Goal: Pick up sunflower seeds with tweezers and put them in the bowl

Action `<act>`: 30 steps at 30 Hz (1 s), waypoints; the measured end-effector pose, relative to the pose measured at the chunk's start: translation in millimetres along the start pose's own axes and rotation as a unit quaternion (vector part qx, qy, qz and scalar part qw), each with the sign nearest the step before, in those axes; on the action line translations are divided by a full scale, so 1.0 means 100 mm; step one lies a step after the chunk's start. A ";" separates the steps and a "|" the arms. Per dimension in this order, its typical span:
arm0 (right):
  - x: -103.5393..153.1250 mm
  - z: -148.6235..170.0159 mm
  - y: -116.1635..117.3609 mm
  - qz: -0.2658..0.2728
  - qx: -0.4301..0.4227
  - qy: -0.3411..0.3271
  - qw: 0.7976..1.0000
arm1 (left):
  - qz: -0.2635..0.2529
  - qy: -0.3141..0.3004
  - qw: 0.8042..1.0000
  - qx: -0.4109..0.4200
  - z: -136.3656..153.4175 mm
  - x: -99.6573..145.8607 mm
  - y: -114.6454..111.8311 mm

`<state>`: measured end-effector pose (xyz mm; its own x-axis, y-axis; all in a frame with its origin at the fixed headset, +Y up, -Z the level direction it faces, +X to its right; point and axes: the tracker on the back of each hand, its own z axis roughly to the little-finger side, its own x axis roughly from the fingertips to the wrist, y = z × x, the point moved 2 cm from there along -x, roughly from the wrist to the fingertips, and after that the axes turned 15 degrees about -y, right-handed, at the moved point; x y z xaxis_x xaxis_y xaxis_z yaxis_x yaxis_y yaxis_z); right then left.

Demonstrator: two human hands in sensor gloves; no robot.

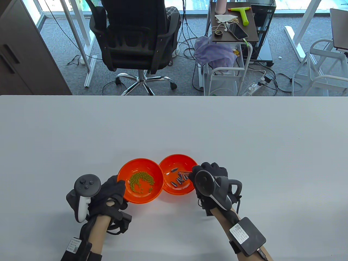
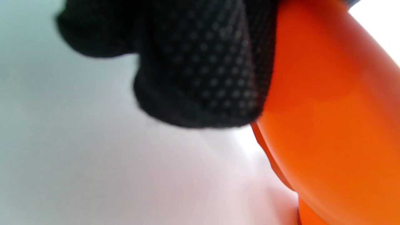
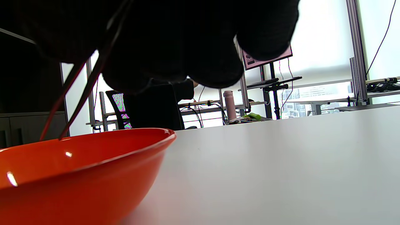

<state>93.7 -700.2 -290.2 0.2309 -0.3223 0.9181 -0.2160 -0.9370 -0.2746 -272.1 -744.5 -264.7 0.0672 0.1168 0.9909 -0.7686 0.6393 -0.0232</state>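
Sunflower seeds: lying in right orange bowl; tweezers reach in above them, tips slightly apart, pinched by right hand; left hand holds rim of left bowl with green beans; advice: close tips across one seed's narrow width, lift slowly.

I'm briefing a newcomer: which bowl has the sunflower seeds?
On the white table, two orange bowls touch near the front edge. Take the right bowl, beside the right hand: it holds dark striped seeds, not green peas.
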 end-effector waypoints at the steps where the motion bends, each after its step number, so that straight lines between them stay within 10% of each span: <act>1: 0.00 0.01 0.00 0.001 -0.001 0.001 1.000 | -0.001 0.008 1.000 0.004 0.03 -0.01 0.00; 30: 0.02 0.14 -0.04 -0.013 -0.007 0.019 1.000 | -0.028 0.074 0.997 -0.016 0.35 -0.11 0.06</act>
<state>108.6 -698.8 -291.6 0.1998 -0.2921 0.9353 -0.2231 -0.9430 -0.2468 -299.7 -768.5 -270.9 0.2043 0.1895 0.9604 -0.7399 0.6722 0.0248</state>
